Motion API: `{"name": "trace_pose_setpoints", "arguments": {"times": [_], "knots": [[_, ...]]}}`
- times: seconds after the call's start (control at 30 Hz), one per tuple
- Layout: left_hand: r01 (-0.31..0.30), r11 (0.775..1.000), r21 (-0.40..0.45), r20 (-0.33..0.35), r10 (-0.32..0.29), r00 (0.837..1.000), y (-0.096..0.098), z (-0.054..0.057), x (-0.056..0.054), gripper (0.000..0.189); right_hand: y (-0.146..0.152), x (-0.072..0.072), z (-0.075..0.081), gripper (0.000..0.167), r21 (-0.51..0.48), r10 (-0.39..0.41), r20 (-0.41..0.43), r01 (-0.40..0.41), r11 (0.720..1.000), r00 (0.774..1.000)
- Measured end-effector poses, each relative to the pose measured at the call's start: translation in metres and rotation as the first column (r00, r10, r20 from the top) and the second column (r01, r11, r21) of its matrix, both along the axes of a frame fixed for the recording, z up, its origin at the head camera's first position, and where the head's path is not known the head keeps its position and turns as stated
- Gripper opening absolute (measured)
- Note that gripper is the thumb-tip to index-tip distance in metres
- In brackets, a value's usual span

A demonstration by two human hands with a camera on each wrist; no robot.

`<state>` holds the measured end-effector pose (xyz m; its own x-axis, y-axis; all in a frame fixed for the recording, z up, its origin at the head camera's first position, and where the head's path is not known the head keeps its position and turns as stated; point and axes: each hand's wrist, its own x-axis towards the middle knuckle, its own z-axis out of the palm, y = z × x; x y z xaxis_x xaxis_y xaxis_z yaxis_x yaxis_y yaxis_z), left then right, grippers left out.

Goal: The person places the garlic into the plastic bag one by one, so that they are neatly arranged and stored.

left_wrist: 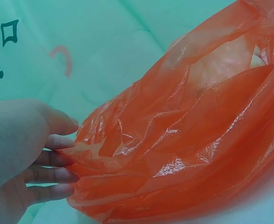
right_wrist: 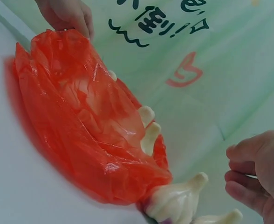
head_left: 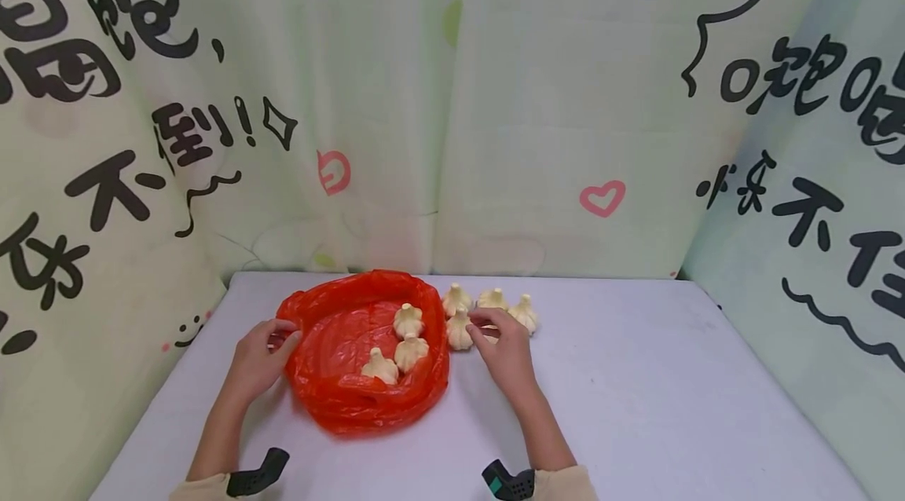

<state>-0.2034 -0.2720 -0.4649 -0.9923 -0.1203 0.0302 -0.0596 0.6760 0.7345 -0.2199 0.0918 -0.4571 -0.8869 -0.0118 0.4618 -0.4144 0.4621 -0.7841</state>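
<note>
A red plastic bag [head_left: 318,336] stands with its mouth spread wide, and 3 garlic bulbs [head_left: 411,353] show inside. At its left side my left hand [head_left: 260,360] holds the rim; close up in the left wrist view, the fingertips [left_wrist: 65,175] lie against the crinkled plastic. My right hand [head_left: 505,352] hovers at the garlic bulbs [head_left: 459,330] outside the bag on its right, partly covering some of them. Its fingers are loosely bent, and the right wrist view shows nothing between thumb and fingers [right_wrist: 244,193]. A pale garlic bulb [right_wrist: 174,200] lies there beside the bag.
The white table [head_left: 636,391] reaches back to a printed curtain [head_left: 509,132], which also hangs along both sides. Several bulbs, among them the rightmost garlic bulb [head_left: 523,315], cluster near the table's back edge. Each wrist wears a black camera [head_left: 258,473].
</note>
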Motion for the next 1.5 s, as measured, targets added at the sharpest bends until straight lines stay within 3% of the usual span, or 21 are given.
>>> {"name": "trace_pose_setpoints", "arguments": {"times": [0.33,0.5,0.73,1.5], "knots": [[-0.011,1.000,0.007,-0.014,0.011,1.000,0.001,0.001,0.000,0.034,0.015,-0.015,0.005,0.020,-0.023,-0.052,-0.074,0.051,0.998,0.996],[-0.017,1.000,0.003,-0.010,0.017,1.000,-0.001,0.001,0.000,0.034,0.020,-0.019,0.002,0.021,-0.027,-0.088,-0.070,0.086,0.996,0.994],[-0.001,1.000,-0.025,-0.061,-0.001,0.998,-0.004,-0.001,-0.001,0.033,0.030,-0.022,-0.003,0.022,-0.021,-0.107,-0.033,0.106,0.994,0.994],[-0.020,1.000,0.000,-0.025,0.020,0.999,-0.001,0.000,0.000,0.034,0.040,-0.025,-0.019,0.027,0.047,-0.114,0.155,0.108,0.993,0.981]]}}
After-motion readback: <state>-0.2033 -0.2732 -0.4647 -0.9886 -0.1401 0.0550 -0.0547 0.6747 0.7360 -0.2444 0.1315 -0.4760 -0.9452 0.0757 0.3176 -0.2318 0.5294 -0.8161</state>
